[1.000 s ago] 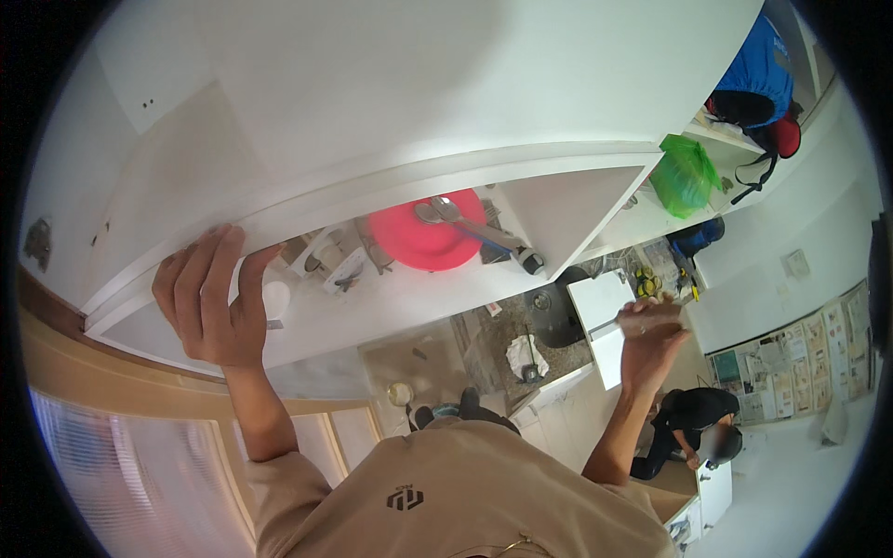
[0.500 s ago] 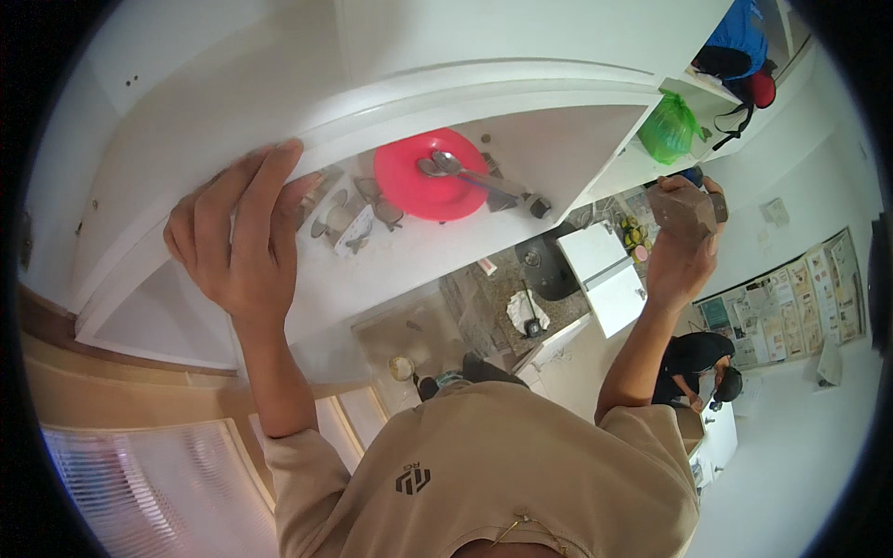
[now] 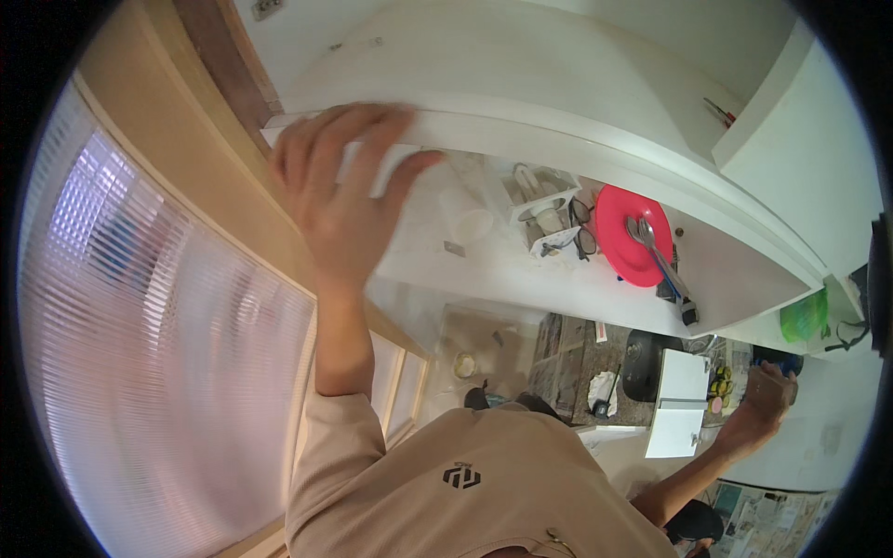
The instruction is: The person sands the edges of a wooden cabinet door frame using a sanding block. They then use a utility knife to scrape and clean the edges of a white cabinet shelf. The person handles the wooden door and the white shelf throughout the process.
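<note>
White cabinet (image 3: pixel 558 79): open-fronted, spans the upper view; a long edge strip divides its upper board from the lower shelf (image 3: pixel 414 256).
Ribbed glass panel (image 3: pixel 167 344): pale-framed, beside the cabinet at left.
Bench (image 3: pixel 637 409): below, speckled, with a dark sink (image 3: pixel 644 363) set in.
Left hand (image 3: pixel 344 209): blurred, at the cabinet's edge strip; fingers spread apart, nothing seen between them. Contact cannot be told.
Right hand (image 3: pixel 763 409): out at far right, well apart from the shelf contents; fingers appear closed round a greyish-brown lump (image 3: pixel 770 387), kind unclear.
Stage of work, judged: under way, with the lump in hand and not set down; share finished cannot be told. Shelf contents lie in place, none held.
Red plate (image 3: pixel 614 209): on the lower shelf, right of centre.
White holder (image 3: pixel 560 240): left of the plate, loaded with small items.
White cup (image 3: pixel 473 226): left of the holder, nearer the left hand.
Spoons (image 3: pixel 644 229): bowls on the plate, handles past its rim.
Glasses (image 3: pixel 586 244): between holder and plate.
</note>
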Action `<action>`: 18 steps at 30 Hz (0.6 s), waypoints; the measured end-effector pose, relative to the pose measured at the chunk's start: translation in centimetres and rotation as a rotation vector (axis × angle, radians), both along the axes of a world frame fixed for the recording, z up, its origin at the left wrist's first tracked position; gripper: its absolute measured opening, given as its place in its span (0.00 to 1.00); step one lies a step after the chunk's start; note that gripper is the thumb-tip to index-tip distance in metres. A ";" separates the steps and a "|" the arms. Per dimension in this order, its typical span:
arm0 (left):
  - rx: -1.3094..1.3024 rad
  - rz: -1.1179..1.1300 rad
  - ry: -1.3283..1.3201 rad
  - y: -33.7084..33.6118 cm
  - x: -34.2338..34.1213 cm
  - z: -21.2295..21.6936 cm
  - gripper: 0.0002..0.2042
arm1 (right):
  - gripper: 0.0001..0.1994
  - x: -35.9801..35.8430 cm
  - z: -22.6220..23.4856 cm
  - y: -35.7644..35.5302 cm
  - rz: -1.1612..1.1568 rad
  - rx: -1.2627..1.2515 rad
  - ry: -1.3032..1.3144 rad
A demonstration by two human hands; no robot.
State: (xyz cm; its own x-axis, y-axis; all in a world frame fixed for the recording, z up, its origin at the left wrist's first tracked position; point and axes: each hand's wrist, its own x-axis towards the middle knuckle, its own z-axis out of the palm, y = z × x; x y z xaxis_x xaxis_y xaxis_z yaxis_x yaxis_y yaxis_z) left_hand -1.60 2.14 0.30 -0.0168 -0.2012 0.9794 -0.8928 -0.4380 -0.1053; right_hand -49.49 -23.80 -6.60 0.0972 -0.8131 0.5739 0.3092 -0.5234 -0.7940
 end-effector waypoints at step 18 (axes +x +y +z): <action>-0.008 -0.013 0.026 1.3 0.8 0.7 0.21 | 0.33 6.7 -2.3 -1.7 0.441 0.142 0.047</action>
State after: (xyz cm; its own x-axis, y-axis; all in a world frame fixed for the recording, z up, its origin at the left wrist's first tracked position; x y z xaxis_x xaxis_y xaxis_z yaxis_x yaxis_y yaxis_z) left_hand -0.84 3.47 0.95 0.0061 -0.1930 0.9812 -0.9007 -0.4272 -0.0784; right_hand -42.76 -25.51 -8.94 0.4745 -0.7585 0.4466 0.4397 -0.2353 -0.8668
